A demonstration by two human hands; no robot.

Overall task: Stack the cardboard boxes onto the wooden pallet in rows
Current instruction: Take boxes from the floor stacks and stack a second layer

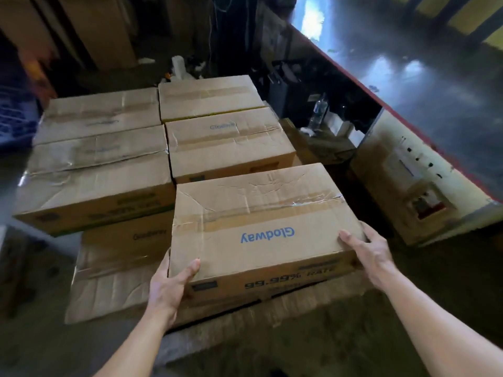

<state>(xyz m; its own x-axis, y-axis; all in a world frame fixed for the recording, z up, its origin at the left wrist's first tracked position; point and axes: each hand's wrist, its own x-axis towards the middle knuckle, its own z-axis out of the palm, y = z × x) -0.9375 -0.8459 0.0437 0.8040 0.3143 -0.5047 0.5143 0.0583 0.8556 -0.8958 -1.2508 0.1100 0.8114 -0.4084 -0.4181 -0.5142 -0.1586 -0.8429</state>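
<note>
1. Glodway box (261, 227), long axis running left to right, lies just in front of the stacked box (228, 142) (whether touching is unclear).
2. Left hand (171, 284) grips its left front corner; right hand (367, 251) grips its right front corner, equally near.

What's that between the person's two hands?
A cardboard box printed Glodway, seen in the head view; the left hand and right hand grip its near corners.

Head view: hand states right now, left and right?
Left hand: holding the Glodway box at its near left corner, thumb on top.
Right hand: holding the same box at its near right corner.
</note>
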